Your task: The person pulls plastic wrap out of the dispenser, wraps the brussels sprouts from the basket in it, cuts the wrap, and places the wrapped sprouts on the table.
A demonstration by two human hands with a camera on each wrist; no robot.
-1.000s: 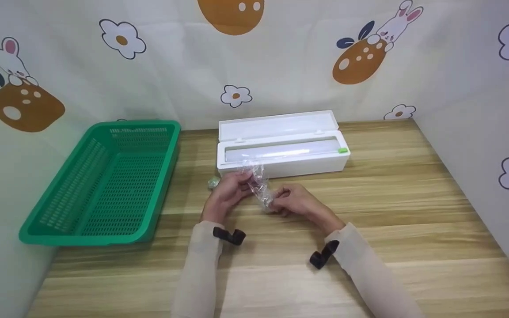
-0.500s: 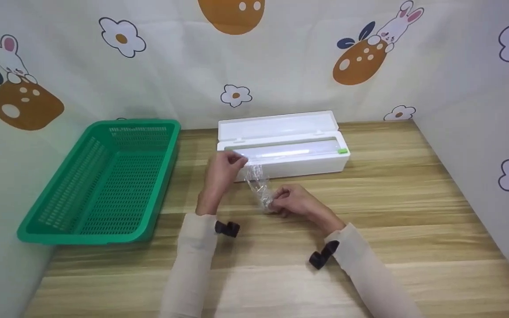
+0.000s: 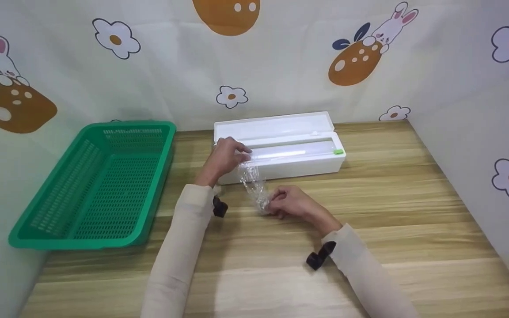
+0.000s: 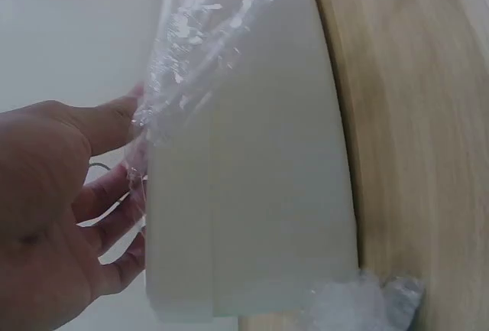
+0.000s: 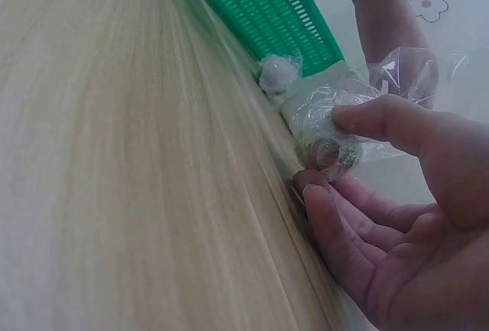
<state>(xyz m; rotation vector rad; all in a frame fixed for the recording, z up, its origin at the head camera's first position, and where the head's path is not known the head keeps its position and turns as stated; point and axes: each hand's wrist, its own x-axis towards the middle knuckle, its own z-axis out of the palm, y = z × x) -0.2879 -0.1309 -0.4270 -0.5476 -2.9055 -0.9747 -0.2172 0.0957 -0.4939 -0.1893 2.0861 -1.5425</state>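
A white cling film box [image 3: 287, 165] stands with its lid raised, a film roll [image 3: 276, 151] showing inside. From its front edge a crumpled strip of cling film [image 3: 251, 182] runs down to my right hand [image 3: 294, 203]. That hand pinches a small round thing wrapped in film [image 5: 328, 144], with green and brown showing through, between thumb and fingers just above the table. My left hand [image 3: 227, 155] reaches over the box's left end, thumb and fingers apart. In the left wrist view, its fingertips lie right at the film [image 4: 183, 71] along the box edge.
A green plastic basket [image 3: 137, 221] stands on the left of the wooden table [image 3: 369, 212]. Another film-wrapped lump [image 5: 279, 73] lies by the box's left front corner. Patterned curtain [image 3: 166, 66] hangs behind the table and along its sides.
My left hand has let go of the film near the wrapped thing and moved up and away to the box's left end. My right hand has kept its hold, almost unmoved.
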